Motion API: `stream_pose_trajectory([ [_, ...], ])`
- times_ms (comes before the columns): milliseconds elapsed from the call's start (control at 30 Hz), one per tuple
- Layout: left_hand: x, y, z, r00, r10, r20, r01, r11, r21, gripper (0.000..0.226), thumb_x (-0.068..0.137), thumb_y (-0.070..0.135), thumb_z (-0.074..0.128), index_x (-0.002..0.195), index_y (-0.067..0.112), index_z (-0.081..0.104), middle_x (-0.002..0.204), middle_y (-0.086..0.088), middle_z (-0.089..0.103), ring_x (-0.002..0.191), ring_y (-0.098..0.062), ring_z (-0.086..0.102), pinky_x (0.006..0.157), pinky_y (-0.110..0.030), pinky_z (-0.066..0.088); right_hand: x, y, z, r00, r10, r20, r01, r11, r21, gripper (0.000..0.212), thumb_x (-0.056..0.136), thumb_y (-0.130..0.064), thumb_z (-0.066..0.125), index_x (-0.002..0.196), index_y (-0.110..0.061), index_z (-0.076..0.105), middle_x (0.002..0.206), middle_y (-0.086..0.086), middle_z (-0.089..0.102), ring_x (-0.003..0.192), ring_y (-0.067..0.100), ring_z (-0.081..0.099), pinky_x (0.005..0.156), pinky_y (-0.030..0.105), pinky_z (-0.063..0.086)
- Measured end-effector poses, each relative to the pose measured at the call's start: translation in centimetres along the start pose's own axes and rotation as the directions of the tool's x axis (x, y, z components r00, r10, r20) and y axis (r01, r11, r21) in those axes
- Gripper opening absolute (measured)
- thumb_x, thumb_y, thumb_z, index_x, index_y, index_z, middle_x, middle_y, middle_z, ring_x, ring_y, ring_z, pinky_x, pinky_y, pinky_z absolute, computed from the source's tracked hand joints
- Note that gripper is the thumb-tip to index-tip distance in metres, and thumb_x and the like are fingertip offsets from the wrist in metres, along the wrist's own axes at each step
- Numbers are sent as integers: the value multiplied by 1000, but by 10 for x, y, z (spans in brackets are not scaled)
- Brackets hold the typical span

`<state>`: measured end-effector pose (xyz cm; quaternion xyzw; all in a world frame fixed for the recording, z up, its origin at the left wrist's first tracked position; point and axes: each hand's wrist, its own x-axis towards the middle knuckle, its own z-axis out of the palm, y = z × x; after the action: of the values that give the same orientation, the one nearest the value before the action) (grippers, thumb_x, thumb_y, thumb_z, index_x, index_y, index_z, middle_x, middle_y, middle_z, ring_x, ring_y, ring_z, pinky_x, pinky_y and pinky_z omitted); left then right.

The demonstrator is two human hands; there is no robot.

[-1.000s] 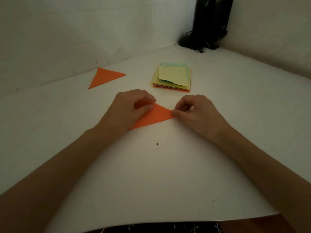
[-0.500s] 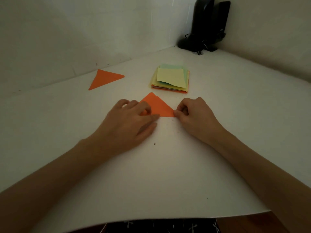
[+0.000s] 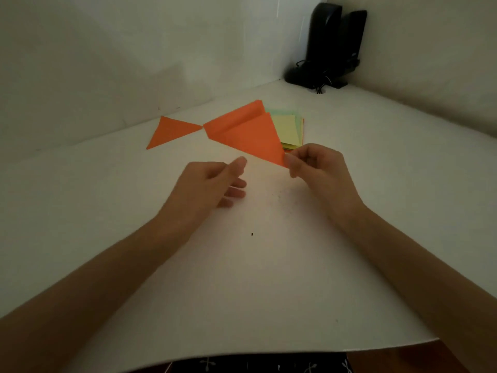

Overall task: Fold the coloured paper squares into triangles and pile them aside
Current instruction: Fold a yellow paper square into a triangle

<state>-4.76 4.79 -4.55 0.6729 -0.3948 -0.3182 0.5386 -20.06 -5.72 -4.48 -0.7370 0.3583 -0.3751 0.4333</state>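
Note:
My right hand pinches one corner of a folded orange paper triangle and holds it up off the white table, its layers slightly parted at the top. Below and left of that paper, my left hand hovers with loosely curled fingers and holds nothing. Another folded orange triangle lies flat on the table at the back left. A stack of coloured paper squares, yellow on top, sits behind the lifted triangle and is partly hidden by it.
The white table meets the walls at a corner, where two black upright devices with cables stand. The table's front edge runs along the bottom of the view. A small dark speck lies between my forearms.
The orange triangle lay flat under both hands; my right hand has lifted it by its corner toward the back left. My left hand has let go and drawn back.

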Motion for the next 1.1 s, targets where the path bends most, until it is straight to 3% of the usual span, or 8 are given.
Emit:
stream_pose_trajectory([
  [167,20,6,22,998,-15,-58,-10,911,-412,13,93,18,56,98,11,66,89,0,73,82,-12,71,66,-18,53,-5,-3,8,995,8,100,0,997,-78,21,93,-27,55,73,-19,57,68,-5,59,60,-4,49,61,3,36],
  [267,20,3,23,1000,-10,-21,-1,891,-454,10,92,15,58,92,12,67,80,3,74,77,-11,71,63,-18,53,-7,-3,11,986,12,165,7,994,-111,31,92,-39,51,74,-15,60,68,-7,61,61,-2,50,62,9,38],
  [400,16,3,26,1000,-27,-11,18,869,-495,14,91,18,59,87,8,67,75,0,73,70,-9,69,62,-17,53,-8,-1,12,975,-30,219,37,999,-31,22,93,-24,57,72,-19,63,60,-10,61,63,7,55,71,29,45],
  [600,17,4,20,998,-62,-26,28,735,-677,11,91,15,58,88,8,65,76,2,73,71,-8,69,64,-17,53,-10,-4,10,925,12,379,30,994,-105,18,92,-25,59,77,-22,69,68,-8,68,67,2,57,73,22,43],
  [733,16,6,22,996,-67,-65,12,785,-619,11,89,16,60,94,8,66,80,1,72,69,-7,68,62,-17,53,-12,-8,8,912,39,407,64,970,-236,26,89,-39,58,66,-27,62,74,-3,69,76,10,63,75,25,46],
  [867,20,4,12,995,75,-72,-91,959,-270,6,87,14,64,89,11,69,69,7,70,61,-4,64,58,-17,52,-8,-13,3,957,22,289,-17,1000,-18,47,76,-58,43,104,-22,58,97,-10,62,82,-2,57,69,11,42],
  [1000,15,3,9,975,99,199,-107,994,34,13,84,12,67,96,17,67,60,11,67,52,-1,57,51,-14,46,-3,-10,-2,996,23,86,-36,987,154,18,89,-22,62,100,-9,62,79,-5,63,63,-5,58,58,9,42],
  [1100,13,2,10,978,120,169,-129,991,41,9,88,15,63,93,21,65,68,12,66,57,5,58,53,-9,43,-2,-4,0,997,22,76,-32,990,136,5,87,-3,62,84,-6,64,63,-4,63,53,-1,57,52,9,40],
])
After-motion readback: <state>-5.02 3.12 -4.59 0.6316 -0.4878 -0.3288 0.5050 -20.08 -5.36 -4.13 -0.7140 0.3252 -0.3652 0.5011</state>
